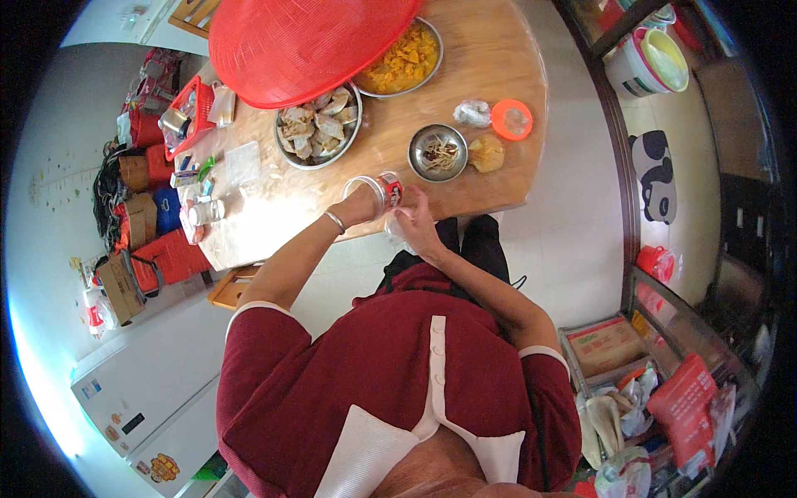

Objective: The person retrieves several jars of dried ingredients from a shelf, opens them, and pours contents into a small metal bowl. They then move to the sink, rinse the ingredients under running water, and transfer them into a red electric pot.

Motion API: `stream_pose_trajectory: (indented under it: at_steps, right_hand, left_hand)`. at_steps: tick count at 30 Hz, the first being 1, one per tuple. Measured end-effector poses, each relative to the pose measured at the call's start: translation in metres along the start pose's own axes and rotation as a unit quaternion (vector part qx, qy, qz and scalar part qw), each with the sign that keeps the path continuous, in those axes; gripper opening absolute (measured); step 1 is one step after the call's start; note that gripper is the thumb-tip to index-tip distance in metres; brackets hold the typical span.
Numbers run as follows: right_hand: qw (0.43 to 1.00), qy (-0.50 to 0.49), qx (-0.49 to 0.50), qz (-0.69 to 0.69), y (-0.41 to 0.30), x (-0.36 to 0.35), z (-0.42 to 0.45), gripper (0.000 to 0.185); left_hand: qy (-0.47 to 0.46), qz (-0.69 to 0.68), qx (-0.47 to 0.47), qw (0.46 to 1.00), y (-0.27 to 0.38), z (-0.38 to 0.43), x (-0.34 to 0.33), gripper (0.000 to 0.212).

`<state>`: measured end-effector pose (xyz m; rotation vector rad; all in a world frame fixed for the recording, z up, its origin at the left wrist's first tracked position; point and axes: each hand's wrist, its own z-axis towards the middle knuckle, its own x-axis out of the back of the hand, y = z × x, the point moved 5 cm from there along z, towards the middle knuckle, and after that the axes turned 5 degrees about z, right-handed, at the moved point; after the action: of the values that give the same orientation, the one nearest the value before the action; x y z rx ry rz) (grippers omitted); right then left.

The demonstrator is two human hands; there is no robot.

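Observation:
A clear plastic jar [348, 184] with a red printed label is tipped on its side above the table's near edge. My left hand [360, 206] grips it at the mouth; whether some fingers reach inside is unclear. Close to the label end, my right hand [418, 225] has bent fingers beside some crumpled clear plastic [395, 229]. Its fingertips are blurred, so its hold cannot be made out. Beyond the hands stands a small metal bowl [437, 170] of pale shreds and dark red bits. A larger metal bowl [316, 165] holds raw-looking meat pieces.
A large red mesh cover [311, 50] overhangs the meat bowl and a metal dish [398, 94] of orange-yellow food. An orange lid [498, 116], a tan lump [485, 154] and a small plastic bundle [472, 113] lie right on the wooden table [498, 50]. A red basket [192, 132] stands left.

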<state>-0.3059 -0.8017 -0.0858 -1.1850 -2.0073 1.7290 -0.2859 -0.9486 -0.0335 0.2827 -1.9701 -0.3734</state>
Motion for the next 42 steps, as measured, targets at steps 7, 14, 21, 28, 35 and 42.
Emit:
stream_pose_trajectory:
  at_steps: [7, 14, 21, 28, 35, 42]
  right_hand:
    - [0.992, -0.040, -0.110, 0.049, -0.008, -0.003, -0.004, 0.066]
    - [0.999, -0.005, -0.034, 0.019, 0.023, -0.002, 0.007, 0.074]
    - [0.981, -0.049, -0.139, 0.127, -0.009, -0.004, -0.003, 0.071]
    - [0.989, -0.020, -0.110, 0.093, -0.014, 0.001, -0.006, 0.055]
    - [0.973, -0.050, -0.165, 0.152, -0.034, 0.019, -0.014, 0.031]
    - [0.962, -0.043, -0.206, 0.173, -0.052, 0.058, -0.030, 0.024]
  left_hand:
    - [-0.144, -0.035, 0.043, 0.988, 0.024, -0.005, 0.056, 0.023]
    - [-0.144, -0.021, 0.014, 0.989, 0.022, -0.024, 0.070, 0.021]
    - [-0.164, 0.013, 0.041, 0.986, 0.019, -0.033, 0.078, 0.019]
    - [-0.117, 0.147, 0.031, 0.982, 0.049, -0.045, 0.128, 0.021]
    - [0.033, -0.020, 0.041, 0.998, 0.086, 0.028, 0.170, 0.020]
    - [0.146, -0.029, -0.017, 0.989, 0.067, 0.065, 0.112, 0.055]
